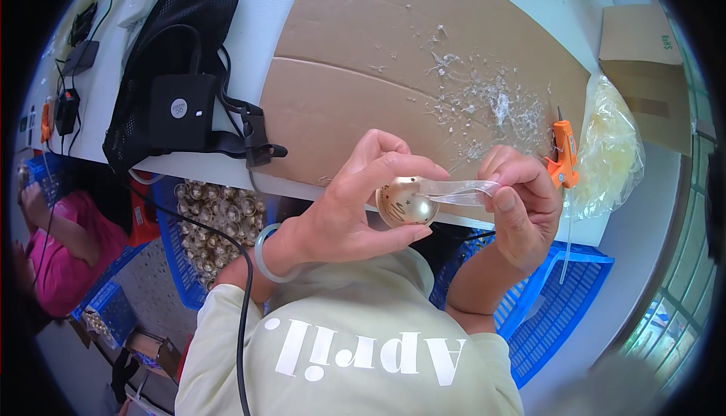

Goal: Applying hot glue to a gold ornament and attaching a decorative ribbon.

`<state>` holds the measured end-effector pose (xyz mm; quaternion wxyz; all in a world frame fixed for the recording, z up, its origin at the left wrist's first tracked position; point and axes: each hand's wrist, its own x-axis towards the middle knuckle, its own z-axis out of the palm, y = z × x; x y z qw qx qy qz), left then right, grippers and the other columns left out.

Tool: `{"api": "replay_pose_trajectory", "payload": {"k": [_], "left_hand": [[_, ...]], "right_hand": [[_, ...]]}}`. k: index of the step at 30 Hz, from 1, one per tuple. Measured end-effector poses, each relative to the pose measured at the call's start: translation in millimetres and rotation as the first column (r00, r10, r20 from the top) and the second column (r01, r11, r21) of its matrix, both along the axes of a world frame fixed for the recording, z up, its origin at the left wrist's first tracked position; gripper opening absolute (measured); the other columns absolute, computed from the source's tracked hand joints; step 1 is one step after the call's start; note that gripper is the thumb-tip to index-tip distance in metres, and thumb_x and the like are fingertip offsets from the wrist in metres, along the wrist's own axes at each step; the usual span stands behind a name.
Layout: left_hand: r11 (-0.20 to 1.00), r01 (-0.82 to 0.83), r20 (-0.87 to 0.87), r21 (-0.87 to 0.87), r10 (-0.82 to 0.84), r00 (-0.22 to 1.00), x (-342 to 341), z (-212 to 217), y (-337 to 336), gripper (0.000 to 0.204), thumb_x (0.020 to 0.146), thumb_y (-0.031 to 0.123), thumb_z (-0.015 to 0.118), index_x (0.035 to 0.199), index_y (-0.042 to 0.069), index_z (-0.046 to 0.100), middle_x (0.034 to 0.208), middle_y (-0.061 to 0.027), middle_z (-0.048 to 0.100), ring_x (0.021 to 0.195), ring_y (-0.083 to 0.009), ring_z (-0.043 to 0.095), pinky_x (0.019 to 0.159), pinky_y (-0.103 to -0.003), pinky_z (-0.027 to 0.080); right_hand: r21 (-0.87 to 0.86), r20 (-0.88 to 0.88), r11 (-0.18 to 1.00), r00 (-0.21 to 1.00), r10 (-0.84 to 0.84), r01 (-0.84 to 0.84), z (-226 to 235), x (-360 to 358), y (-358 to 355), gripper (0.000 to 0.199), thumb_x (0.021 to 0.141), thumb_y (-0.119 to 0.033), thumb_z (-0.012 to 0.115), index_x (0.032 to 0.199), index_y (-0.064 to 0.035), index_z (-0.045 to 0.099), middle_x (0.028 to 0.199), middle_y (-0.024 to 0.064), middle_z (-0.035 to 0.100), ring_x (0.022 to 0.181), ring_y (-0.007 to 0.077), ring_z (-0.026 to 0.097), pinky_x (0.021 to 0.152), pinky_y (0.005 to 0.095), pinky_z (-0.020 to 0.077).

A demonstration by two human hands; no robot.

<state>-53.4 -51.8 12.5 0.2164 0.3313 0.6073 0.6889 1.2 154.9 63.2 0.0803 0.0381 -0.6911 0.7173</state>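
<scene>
Left hand [352, 208], head view: grips the gold ball [406, 203] — thumb below, fingers above — seemingly to steady it with its right side exposed.
Gold ball: at the table's [265, 7] near edge, before the chest.
Right hand [525, 200]: pinches the clear strip [456, 192] leading to the ball, probably for tautness.
Cardboard [333, 60]: likely shields the table from whitish strands [501, 106].
Orange glue gun [563, 160]: near the right hand, presumably for easy reach.
</scene>
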Motion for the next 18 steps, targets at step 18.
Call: {"api": "replay_pose_trajectory", "payload": {"k": [18], "left_hand": [[0.999, -0.035, 0.007, -0.034, 0.035, 0.999, 3, 3, -1, 0.058, 0.071, 0.001, 0.084, 0.120, 0.001, 0.053, 0.118, -0.0149, 0.048, 0.111, -0.0251, 0.061, 0.084, -0.030, 0.060]], "right_hand": [[-0.185, 0.004, 0.979, 0.997, 0.081, -0.079, -5, 4, 12, 0.009, 0.092, -0.002, 0.062, 0.100, 0.0027, 0.059, 0.088, 0.0088, 0.059, 0.079, 0.0124, 0.053, 0.069, 0.0246, 0.0414]]}}
